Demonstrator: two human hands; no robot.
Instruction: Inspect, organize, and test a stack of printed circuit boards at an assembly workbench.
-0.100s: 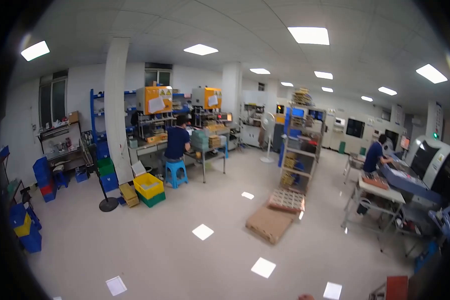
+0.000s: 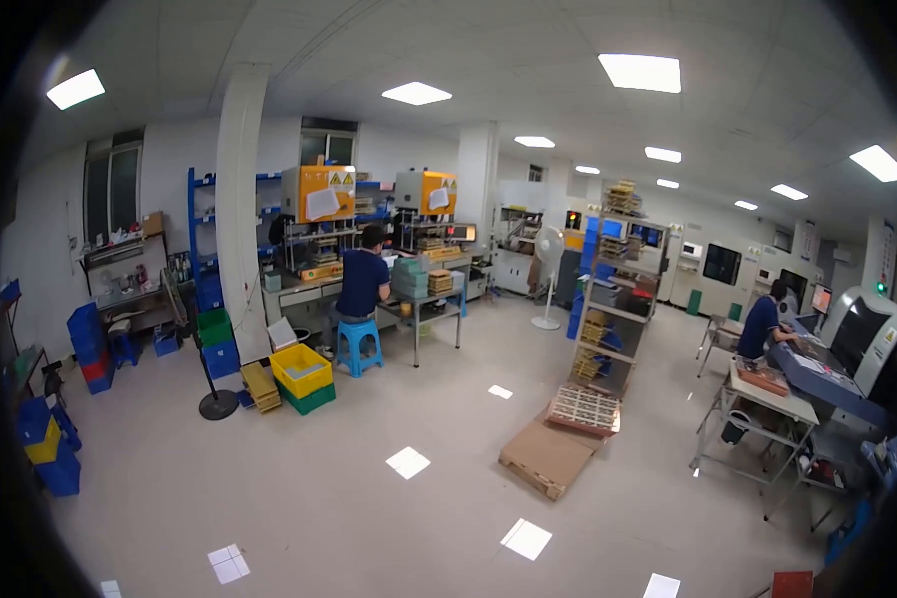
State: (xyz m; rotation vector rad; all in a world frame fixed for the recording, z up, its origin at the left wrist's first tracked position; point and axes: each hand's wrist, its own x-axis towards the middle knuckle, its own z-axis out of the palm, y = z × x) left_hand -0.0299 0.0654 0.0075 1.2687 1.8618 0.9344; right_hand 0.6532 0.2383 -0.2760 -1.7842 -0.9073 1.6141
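Neither of my hands shows at this moment, and what they hold, if anything, is out of sight. Nearest in front of me on the floor is a brown cardboard-topped pallet (image 2: 546, 453). A tray with a grid of pale cells (image 2: 585, 409) lies at its far edge. Behind it stands a tall metal rack (image 2: 613, 329) loaded with boards and blue bins. At the lower right edge part of a red box (image 2: 792, 585) is visible.
One person (image 2: 362, 284) sits on a blue stool (image 2: 359, 349) by orange-topped presses; another person (image 2: 759, 324) works at a machine on the right. A yellow crate (image 2: 302, 371), a fan stand (image 2: 217, 404), a pillar (image 2: 239, 219), a white fan (image 2: 548, 249) and a side table (image 2: 772, 394) stand around.
The view has shifted slightly, so the rack, pallet and fan sit further right. A small skin-coloured shape at the lower edge has left the picture. The red box shows less.
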